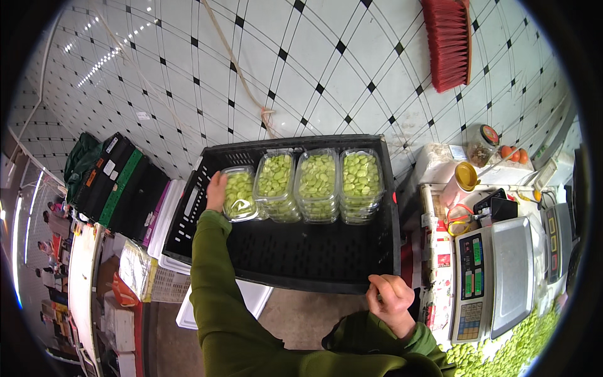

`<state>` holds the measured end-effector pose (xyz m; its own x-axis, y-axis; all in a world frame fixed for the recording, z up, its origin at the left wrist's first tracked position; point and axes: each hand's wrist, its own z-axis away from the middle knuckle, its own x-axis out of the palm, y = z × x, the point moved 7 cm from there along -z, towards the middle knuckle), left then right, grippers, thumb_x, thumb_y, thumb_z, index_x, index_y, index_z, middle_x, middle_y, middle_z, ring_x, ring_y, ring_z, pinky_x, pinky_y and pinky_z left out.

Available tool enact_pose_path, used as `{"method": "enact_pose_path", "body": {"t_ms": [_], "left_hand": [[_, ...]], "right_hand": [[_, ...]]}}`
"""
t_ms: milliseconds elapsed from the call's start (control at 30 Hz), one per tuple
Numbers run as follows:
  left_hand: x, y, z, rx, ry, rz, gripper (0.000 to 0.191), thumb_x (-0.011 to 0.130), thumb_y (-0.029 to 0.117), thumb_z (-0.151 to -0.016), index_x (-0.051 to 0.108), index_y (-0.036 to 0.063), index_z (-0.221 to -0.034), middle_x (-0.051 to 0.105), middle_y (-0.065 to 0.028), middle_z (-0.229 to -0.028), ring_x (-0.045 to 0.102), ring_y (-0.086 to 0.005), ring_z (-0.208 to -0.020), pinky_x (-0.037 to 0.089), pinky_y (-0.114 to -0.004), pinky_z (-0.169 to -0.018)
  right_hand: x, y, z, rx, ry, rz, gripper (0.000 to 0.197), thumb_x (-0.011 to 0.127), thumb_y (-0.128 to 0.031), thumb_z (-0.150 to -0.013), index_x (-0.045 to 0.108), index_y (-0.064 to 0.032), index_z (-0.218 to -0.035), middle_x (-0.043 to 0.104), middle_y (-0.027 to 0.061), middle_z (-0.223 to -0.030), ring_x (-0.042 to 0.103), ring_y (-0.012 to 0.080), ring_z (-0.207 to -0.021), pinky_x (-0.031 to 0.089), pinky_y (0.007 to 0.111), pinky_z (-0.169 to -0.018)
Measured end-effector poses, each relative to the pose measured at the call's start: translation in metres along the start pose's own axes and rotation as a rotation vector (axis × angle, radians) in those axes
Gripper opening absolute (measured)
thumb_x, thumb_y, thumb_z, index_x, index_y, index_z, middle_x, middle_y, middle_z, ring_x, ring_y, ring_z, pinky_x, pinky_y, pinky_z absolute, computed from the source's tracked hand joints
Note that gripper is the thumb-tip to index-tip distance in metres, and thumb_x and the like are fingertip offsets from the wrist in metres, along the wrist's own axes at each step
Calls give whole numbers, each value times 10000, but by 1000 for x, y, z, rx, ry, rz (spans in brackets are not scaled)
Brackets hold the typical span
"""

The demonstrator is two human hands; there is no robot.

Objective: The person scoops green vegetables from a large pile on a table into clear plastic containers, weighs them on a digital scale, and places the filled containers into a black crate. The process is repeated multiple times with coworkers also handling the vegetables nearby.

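Note:
My left hand [216,192] reaches into a black plastic crate [301,278] and holds the left side of a clear lidded plastic container [240,194] of shelled green beans, likely broad beans. The container sits lower than the stacks beside it; what lies under it is mostly hidden. To its right stand three stacks of similar filled containers: the left stack [274,176], the middle stack [316,175] and the right stack [361,175]. At the crate's near right corner is my right hand [392,301], its fingers curled with nothing visible in them. Whether it touches the rim is unclear.
At right are a digital scale [513,278], orange-handled scissors [459,220], a lidded jar [483,145] and loose beans [499,351]. A red-bristled brush [447,45] hangs on the tiled wall [330,70]. Stacked dark crates [134,193] stand left, a white foam lid [254,297] below.

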<state>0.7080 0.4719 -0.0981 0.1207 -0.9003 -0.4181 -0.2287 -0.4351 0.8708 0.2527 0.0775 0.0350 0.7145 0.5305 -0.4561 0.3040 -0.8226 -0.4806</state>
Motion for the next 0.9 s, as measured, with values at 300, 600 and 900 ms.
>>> {"method": "enact_pose_path", "body": {"t_ms": [300,600,900], "left_hand": [[32,-39,55,-433,-476,-846,756,191,644,-939,178,145,-1507,73,-150,-1568,26,-365,-1439,75,-574,-1129],[70,-62,26,-254,-639,-803,671,206,566,-948,205,125,-1453,79,-140,-1491,-32,-361,-1340,-2,-463,-1096],[223,55,7,220,-556,-799,523,326,436,-934,342,81,-1318,267,-139,-1304,175,-315,-1147,155,-420,-961]], "right_hand": [[3,2,1,-11,7,110,267,687,7,-618,684,-69,-874,591,18,-716,564,140,-546,468,236,-483],[0,3,4,-8,37,195,225,686,-87,-688,681,-111,-912,586,-19,-722,561,104,-603,459,234,-496],[-66,13,55,-68,-115,-159,193,571,-94,-864,559,-6,-1035,539,143,-1002,581,285,-892,515,361,-705]]}}
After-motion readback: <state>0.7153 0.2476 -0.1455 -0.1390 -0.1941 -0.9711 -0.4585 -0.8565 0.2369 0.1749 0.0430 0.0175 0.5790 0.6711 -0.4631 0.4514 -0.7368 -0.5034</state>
